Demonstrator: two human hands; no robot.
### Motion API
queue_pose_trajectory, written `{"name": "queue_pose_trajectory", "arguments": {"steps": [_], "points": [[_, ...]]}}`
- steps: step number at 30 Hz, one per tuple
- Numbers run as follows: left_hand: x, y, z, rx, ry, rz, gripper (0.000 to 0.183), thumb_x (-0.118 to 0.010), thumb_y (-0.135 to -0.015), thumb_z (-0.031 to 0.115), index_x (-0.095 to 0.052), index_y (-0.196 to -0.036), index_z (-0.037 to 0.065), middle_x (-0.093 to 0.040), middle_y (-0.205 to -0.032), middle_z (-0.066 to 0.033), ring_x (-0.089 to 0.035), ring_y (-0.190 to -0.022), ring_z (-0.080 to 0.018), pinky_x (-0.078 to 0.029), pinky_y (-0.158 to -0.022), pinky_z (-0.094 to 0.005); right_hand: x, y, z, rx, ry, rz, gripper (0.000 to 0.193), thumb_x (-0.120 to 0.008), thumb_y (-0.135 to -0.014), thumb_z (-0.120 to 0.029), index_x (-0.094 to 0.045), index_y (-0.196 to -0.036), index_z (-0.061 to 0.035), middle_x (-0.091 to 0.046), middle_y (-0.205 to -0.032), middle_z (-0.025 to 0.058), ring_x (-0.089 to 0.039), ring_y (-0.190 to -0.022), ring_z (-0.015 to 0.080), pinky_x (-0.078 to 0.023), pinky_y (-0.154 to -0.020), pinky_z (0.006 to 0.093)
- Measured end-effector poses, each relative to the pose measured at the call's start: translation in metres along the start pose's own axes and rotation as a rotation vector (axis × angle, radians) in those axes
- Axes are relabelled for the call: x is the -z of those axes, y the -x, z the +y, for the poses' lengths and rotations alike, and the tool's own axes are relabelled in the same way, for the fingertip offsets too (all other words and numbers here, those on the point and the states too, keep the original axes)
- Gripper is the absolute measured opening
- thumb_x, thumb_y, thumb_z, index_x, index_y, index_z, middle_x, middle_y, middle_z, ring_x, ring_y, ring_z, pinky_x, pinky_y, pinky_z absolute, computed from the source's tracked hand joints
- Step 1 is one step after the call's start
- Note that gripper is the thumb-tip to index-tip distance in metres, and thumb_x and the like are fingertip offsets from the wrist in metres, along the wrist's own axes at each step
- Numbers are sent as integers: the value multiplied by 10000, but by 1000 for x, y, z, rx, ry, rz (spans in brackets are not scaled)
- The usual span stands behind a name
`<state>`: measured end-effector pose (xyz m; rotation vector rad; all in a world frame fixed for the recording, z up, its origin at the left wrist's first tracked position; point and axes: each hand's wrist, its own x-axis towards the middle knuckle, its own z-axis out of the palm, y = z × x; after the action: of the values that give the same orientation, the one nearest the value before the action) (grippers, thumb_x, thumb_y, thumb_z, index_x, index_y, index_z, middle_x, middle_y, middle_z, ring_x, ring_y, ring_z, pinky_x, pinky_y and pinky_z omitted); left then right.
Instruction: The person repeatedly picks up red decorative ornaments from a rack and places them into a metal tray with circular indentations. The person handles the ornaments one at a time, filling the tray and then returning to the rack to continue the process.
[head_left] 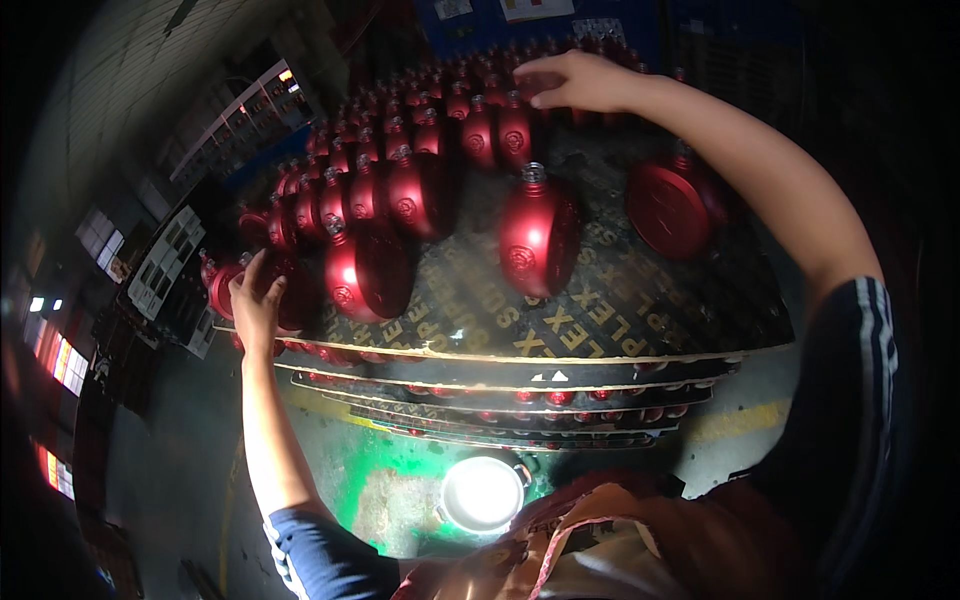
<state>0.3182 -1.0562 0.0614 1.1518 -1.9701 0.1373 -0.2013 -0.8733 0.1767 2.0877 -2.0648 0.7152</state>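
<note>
Rounded, flat-faced red bottles with clear threaded necks stand in rows on a dark printed board (620, 310). At the board's near left corner, my left hand (257, 305) has its fingers apart against a dark red bottle (298, 290); whether it bears any weight is hidden. My right hand (590, 82) reaches over to the back rows, thumb and fingers bent around a red bottle (541, 82) that is partly covered. Closer to me, one bottle (535, 240) stands alone mid-board, another (365, 275) to its left. A further bottle (668, 205) shows its broad face beneath my right forearm.
Below the top board, more boards are stacked with red bottles between them. A round white pail (482, 495) sits on the green-stained floor. Blue panels (540, 30) rise behind the rows. Pale racks (165, 262) stand off to the left.
</note>
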Motion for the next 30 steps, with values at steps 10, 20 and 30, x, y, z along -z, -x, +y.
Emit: {"name": "queue_pose_trajectory", "arguments": {"steps": [10,20,30], "points": [[6,33,51,37,-119,38,544,-733,-830,204,-543,-1335,270,-527,-1229,-178,-561,-1122,-374,-474,-948,-430,-84,-109,2,-269,300,-450,771,-619,-865,-500,-342,-1498,-155,-318,-1541,139,-386,-1351,409,-533,-791,585],[2,33,54,81,-187,59,528,-727,-833,225,-543,-1324,295,-524,-1230,-178,-559,-1094,-393,-484,-921,-463,-98,-98,9,-574,-90,-299,780,-751,-693,-283,-400,-1389,-246,-452,-1409,127,-498,-1223,403,-615,-616,551],[4,39,54,86,-162,102,536,-727,-833,210,-539,-1326,304,-515,-1262,-191,-561,-1098,-408,-481,-935,-477,-77,-93,46,-332,-236,2,737,-725,-656,-118,-486,-1353,-129,-554,-1302,205,-498,-1240,368,-445,-985,461]]}}
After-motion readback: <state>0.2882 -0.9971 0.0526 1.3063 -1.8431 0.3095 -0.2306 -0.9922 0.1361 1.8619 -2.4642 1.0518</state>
